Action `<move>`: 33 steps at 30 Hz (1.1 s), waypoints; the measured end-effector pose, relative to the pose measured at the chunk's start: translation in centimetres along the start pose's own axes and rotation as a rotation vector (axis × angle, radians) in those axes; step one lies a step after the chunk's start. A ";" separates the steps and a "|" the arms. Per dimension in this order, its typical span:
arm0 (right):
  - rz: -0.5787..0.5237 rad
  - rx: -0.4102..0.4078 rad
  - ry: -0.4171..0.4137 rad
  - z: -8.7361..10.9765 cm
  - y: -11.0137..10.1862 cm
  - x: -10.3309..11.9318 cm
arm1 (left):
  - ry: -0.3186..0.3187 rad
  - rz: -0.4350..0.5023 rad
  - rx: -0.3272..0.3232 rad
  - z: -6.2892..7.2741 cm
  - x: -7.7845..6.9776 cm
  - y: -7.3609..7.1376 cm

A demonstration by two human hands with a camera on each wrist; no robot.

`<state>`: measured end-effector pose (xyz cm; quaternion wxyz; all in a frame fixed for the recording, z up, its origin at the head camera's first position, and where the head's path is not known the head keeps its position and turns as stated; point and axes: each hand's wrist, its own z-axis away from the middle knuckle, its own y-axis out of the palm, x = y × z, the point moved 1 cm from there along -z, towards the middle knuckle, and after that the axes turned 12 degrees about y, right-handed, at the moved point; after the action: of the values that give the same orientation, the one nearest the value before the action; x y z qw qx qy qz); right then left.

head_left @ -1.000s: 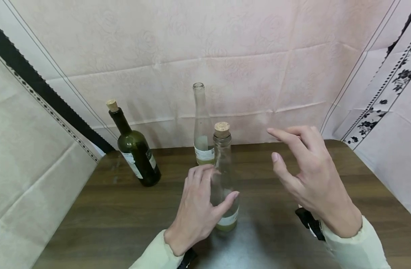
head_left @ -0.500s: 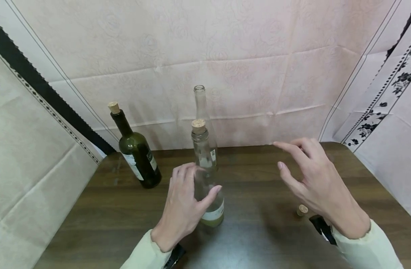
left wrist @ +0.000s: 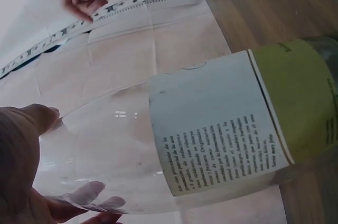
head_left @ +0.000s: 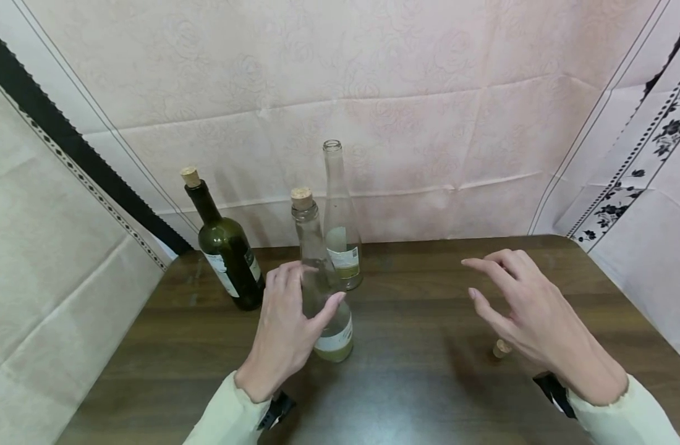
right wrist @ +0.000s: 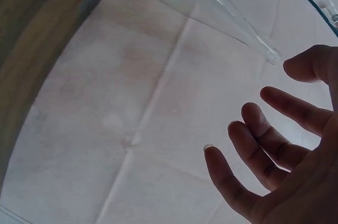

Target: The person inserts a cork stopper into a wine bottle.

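Observation:
My left hand point(head_left: 284, 327) grips a clear glass bottle point(head_left: 335, 337) round its body. The bottle leans slightly left, and a cork point(head_left: 301, 198) sits in its mouth. In the left wrist view, my thumb point(left wrist: 42, 117) and fingertips wrap the glass above the printed label point(left wrist: 211, 129). My right hand point(head_left: 523, 309) hovers over the right of the table, its fingers spread and loosely bent around nothing. Near its wrist, a loose cork point(head_left: 501, 349) lies on the wood. The right wrist view shows the same hand point(right wrist: 285, 155) holding nothing.
Behind the gripped bottle stands an uncorked clear bottle point(head_left: 344, 247). A dark green wine bottle point(head_left: 227, 247) with a cork in it stands farther left. Pale patterned cloth point(head_left: 407, 136) rises behind the brown wooden table point(head_left: 407, 371).
My left hand has carried the corked clear bottle leftward across the table, uncovering the uncorked bottle behind it. My right hand has drifted right and slightly lower, and the loose cork has come into view.

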<state>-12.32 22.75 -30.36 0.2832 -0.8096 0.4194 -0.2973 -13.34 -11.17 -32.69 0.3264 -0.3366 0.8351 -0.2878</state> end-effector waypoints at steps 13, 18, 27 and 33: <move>0.065 0.095 -0.026 2.5 1.2 -2.9 | -0.091 0.005 0.010 -0.9 2.3 -0.5; 0.114 0.154 -0.023 3.9 1.8 -4.2 | -0.133 0.018 0.032 -1.3 3.0 -0.8; 0.185 0.341 0.075 6.2 2.2 -6.3 | -0.179 0.034 0.053 -2.6 4.2 -0.6; 0.195 0.366 0.057 7.3 2.5 -7.5 | -0.223 0.051 0.065 -3.3 5.0 -0.4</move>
<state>-11.89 29.45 -38.78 0.4410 -0.6914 0.4427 -0.3626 -18.48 -14.33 -32.12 0.4349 -0.3345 0.7922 -0.2670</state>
